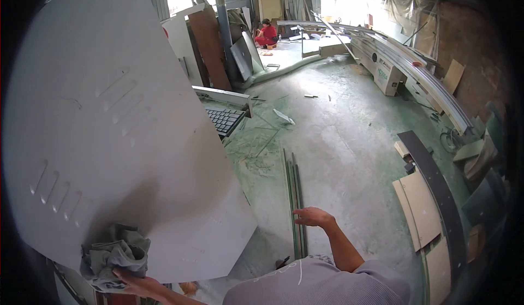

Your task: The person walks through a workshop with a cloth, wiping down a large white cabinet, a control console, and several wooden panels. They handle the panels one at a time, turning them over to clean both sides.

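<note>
A crumpled grey cloth [113, 256] is bunched in my left hand [131, 283], whose fingers are closed on its lower edge. The cloth lies against the lower part of a large white metal panel [164, 196] with rows of raised vent slots. My right hand [314, 216] is held out in front of my body with its fingers stretched and nothing in them. Below it in this view, long thin dark green strips [298, 239] run along the floor.
A black keyboard [225, 120] sits on a ledge beyond the panel. Boards [420, 207] and a long dark strip [436, 185] lie at the right. Metal profiles [415, 76] rest on a machine [385, 76] farther back. A person in red [267, 34] sits low in the distance.
</note>
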Motion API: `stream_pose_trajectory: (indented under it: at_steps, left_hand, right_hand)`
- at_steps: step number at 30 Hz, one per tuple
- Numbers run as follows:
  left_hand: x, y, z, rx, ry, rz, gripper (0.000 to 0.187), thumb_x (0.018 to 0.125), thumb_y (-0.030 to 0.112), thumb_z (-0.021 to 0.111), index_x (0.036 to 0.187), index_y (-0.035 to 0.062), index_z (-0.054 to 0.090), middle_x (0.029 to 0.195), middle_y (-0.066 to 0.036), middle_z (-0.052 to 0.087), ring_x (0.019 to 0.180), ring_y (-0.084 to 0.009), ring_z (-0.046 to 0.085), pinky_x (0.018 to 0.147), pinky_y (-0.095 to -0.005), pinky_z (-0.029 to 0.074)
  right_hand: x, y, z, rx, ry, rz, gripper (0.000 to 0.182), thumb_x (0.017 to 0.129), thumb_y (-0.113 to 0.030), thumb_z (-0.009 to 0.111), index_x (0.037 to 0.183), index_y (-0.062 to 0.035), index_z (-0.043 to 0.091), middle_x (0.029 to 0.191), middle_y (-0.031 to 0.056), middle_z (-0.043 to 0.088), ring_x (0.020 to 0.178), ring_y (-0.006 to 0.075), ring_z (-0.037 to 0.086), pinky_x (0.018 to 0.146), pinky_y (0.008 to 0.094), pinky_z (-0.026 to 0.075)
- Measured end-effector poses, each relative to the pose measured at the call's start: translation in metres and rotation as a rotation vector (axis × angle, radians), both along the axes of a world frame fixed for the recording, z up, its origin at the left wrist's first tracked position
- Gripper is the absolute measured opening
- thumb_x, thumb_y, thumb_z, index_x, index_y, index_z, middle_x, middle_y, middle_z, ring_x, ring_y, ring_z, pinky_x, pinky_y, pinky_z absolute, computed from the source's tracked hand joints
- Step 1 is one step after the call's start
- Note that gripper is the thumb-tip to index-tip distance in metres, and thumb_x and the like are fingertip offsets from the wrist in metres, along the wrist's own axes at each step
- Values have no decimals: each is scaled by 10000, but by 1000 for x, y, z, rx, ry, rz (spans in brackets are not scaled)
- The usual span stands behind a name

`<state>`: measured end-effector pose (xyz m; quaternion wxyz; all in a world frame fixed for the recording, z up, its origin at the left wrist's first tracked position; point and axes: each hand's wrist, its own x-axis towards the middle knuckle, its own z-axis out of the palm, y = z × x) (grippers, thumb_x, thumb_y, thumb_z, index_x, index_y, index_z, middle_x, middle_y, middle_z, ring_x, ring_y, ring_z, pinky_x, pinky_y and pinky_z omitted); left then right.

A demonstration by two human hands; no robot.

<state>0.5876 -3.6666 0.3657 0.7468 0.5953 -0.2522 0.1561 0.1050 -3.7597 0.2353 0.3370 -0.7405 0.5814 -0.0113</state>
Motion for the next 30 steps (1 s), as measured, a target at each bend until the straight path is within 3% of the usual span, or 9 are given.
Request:
stream_pose_trajectory:
  at_steps: [1,4,12,15,17,20,22,25,30]
  left_hand:
    - [2,-4,0,4,196,-16,589,816,313,546,1226,-31,298,1163,-163,461,985,-255,501,851,-354,430]
    - [-71,-15,57,31,61,68,609,794,289,585,1221,-35,296,1172,-168,457,998,-256,499,868,-349,434]
    - [-39,-28,24,-68,22,72,576,782,268,605,1193,-27,329,1160,-170,467,946,-244,531,810,-319,476]
    - [-40,-29,31,-49,-274,100,522,779,195,613,1142,-68,345,1100,-177,485,924,-236,515,833,-349,462]
    - [-37,-33,25,-83,-197,72,521,779,182,613,1145,-66,338,1099,-177,485,924,-230,517,827,-340,466]
    - [-28,-39,21,-136,-240,45,523,772,148,619,1153,-55,325,1101,-181,484,924,-218,523,820,-320,471]
    - [-30,-41,19,-236,-270,25,517,769,133,621,1157,-45,329,1112,-188,478,937,-225,518,828,-326,468]
    - [-48,-40,31,-220,-54,68,509,776,124,610,1165,-42,327,1127,-192,471,946,-230,516,829,-333,468]
    - [-38,-39,17,-153,-56,98,477,781,128,603,1150,-44,354,1130,-189,472,954,-227,516,825,-342,476]
  right_hand:
    - [0,0,-2,-3,4,10,451,804,-387,492,1134,-81,470,1052,169,537,982,313,503,828,390,404]
    - [-1,4,-2,-33,-2,10,452,803,-386,494,1133,-79,472,1050,167,539,979,317,504,821,395,407]
    - [-23,0,-12,-41,-24,-91,432,810,-386,496,1135,-103,474,979,166,575,917,332,533,780,390,420]
    - [-31,4,-19,-45,-1,-79,443,798,-374,505,1123,-76,467,967,171,572,907,326,539,768,401,425]
    - [-32,11,-5,108,-20,-144,442,802,-373,498,1130,-78,465,1016,179,553,952,326,519,793,395,418]
    - [-48,21,-25,-73,-47,-104,425,809,-370,492,1125,-86,477,1015,170,557,950,328,519,789,401,417]
    - [-54,25,-27,-47,-17,-119,435,815,-370,488,1139,-81,464,1002,165,566,936,320,527,782,391,420]
    - [-54,32,-24,11,19,-140,450,819,-377,484,1152,-75,452,992,160,575,922,313,536,775,381,424]
    - [-59,30,-30,-33,7,-143,469,822,-389,467,1157,-61,444,1007,164,569,919,319,537,783,382,425]
